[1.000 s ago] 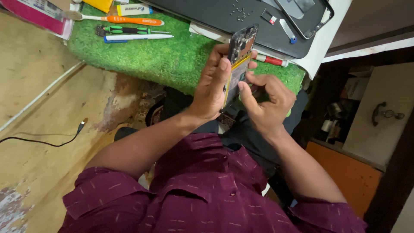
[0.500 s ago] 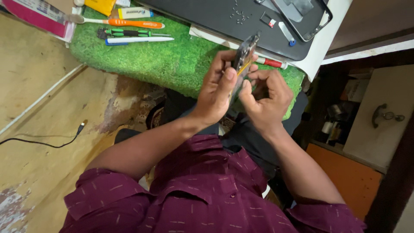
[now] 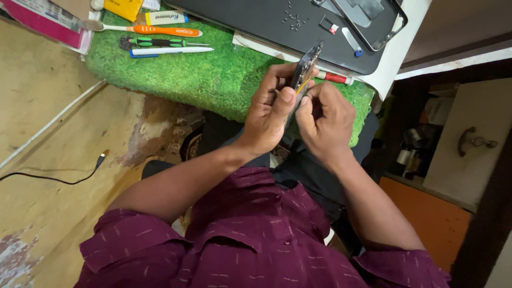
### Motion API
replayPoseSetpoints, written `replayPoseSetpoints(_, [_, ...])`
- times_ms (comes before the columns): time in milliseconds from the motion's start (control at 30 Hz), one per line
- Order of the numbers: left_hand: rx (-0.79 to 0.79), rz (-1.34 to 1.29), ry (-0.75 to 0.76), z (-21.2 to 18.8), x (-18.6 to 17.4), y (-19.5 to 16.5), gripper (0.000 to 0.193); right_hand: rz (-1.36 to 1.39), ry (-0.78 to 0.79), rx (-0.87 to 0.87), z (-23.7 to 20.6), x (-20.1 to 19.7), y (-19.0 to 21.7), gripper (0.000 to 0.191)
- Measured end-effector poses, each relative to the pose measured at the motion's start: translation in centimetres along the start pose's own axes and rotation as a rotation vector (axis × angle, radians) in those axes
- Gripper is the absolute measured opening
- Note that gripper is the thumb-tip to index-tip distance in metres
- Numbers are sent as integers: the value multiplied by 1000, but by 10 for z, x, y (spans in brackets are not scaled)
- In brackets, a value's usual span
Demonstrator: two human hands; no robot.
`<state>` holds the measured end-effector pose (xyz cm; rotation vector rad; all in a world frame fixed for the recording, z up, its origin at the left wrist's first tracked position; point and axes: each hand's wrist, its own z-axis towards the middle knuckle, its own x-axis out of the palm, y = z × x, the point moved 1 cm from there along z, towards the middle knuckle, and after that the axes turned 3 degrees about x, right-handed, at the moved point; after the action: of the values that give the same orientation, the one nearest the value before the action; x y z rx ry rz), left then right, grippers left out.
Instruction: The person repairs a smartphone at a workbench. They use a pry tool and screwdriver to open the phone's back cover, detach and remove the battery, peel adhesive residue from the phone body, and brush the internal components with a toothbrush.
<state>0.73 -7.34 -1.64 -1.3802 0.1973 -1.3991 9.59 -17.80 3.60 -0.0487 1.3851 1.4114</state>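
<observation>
Two hands hold an opened phone edge-on above a green mat.

Nearest is a maroon shirt [image 3: 256,234], both forearms reaching forward over dark trousers. The left hand [image 3: 269,114] has its grip closed round the phone [image 3: 304,72], thumb pressed on its side; the right hand [image 3: 325,117] pinches the phone's lower edge with fingertips. The phone stands tilted, raised clear of the tabletop. Below it lies the grass-like mat [image 3: 202,77], with a red pen [image 3: 335,78] just beyond the hands. Farther left lie a white pen [image 3: 170,51], a green tool [image 3: 152,41] and an orange toothbrush [image 3: 144,29]. Beyond sits a dark tray [image 3: 266,21] with small screws. A black cable [image 3: 53,178] crosses the worn floor at left; a cabinet with a metal handle [image 3: 472,141] stands at right.
</observation>
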Motion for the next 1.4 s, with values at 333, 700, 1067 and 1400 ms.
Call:
replayPoseSetpoints(333, [-19,-125,-6,9,-5,-2,38,197,29,-54,1,0,-23,10])
replayPoseSetpoints(700, [-139,-310,2,13,-1,-15,44,497,110,-102,-3,-6,-40,9])
replayPoseSetpoints(1067, [-34,-216,3,8,-9,-3,37,151,163,-20,2,-7,-14,27])
replayPoseSetpoints(1400, [-105,-148,56,14,-14,-12,50,147,294,50,14,-12,-17,32])
